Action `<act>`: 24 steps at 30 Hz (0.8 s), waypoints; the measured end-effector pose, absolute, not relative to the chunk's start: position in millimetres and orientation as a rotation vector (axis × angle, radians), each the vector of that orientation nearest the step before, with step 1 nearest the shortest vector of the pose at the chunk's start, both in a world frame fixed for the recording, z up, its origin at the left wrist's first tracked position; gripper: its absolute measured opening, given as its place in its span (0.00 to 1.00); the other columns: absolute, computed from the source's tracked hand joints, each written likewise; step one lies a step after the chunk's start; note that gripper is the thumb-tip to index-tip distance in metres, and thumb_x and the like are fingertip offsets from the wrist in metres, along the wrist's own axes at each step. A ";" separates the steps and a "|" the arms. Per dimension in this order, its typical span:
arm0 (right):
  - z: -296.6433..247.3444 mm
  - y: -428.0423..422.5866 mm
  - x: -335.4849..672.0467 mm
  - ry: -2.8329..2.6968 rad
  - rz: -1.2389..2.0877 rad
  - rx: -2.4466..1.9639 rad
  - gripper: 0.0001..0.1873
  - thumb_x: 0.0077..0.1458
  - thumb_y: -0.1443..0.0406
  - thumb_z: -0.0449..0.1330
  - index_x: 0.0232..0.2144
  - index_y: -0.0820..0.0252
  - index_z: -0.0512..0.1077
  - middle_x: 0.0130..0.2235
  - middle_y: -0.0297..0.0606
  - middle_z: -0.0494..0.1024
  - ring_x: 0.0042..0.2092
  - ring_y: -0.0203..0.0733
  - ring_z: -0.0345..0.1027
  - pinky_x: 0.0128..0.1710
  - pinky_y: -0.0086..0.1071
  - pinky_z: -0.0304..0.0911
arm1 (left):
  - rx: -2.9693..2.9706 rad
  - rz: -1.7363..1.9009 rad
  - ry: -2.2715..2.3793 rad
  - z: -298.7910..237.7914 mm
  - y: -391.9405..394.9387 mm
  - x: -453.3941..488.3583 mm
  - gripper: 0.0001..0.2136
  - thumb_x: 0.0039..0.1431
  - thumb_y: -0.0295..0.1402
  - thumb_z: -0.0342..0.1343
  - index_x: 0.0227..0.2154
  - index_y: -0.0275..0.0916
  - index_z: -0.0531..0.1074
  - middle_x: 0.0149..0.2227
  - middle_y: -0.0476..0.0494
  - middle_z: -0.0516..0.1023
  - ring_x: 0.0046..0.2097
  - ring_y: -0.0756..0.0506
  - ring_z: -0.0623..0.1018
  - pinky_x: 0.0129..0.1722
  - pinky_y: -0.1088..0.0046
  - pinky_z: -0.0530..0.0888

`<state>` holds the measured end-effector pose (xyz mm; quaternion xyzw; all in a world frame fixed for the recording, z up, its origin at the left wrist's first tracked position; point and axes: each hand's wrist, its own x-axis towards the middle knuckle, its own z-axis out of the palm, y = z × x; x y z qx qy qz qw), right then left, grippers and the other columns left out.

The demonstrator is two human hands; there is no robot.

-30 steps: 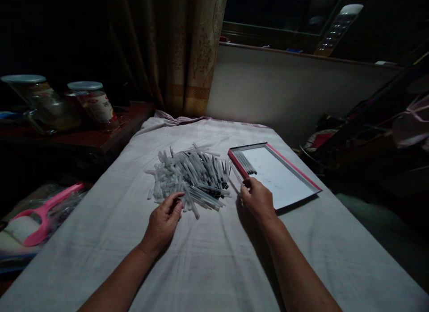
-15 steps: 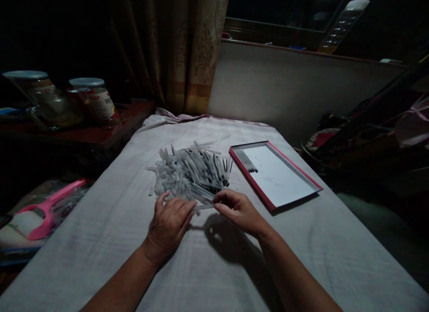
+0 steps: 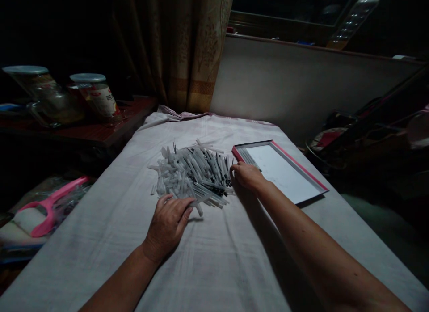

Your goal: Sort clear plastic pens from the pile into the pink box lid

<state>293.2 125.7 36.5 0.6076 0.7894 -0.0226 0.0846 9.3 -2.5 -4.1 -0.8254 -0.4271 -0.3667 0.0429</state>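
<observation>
A heap of clear-barrelled pens (image 3: 192, 175) lies in the middle of a table covered with a white cloth (image 3: 214, 258). My left hand (image 3: 169, 222) rests on the cloth at the heap's near edge, fingers stretched out and touching the nearest pens. My right hand (image 3: 246, 174) reaches to the near left corner of a shallow red-edged box (image 3: 301, 167), fingers curled closed on a pen that is mostly hidden. A few dark pens (image 3: 250, 156) lie side by side along the box's left side.
Two lidded jars (image 3: 95, 97) (image 3: 43, 95) stand on a dark wooden shelf to the left. A pink-handled tool (image 3: 50, 204) lies low at the left. A curtain (image 3: 191, 48) hangs behind the table. Dark clutter fills the right side.
My right hand left the box, pinched a pen at my left hand, and has carried it back to the box's left corner. My left hand stayed at the heap's near edge.
</observation>
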 end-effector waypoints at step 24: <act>39.6 102.6 320.0 2.698 0.365 1.038 0.10 0.61 0.75 0.51 0.39 0.63 0.71 0.38 0.45 0.78 0.36 0.42 0.74 0.33 0.31 0.64 | -2.471 -1.212 -1.389 -10.0 3.9 6.4 0.08 0.67 0.32 0.47 0.44 0.40 0.70 0.38 0.44 0.81 0.40 0.44 0.78 0.47 0.62 0.71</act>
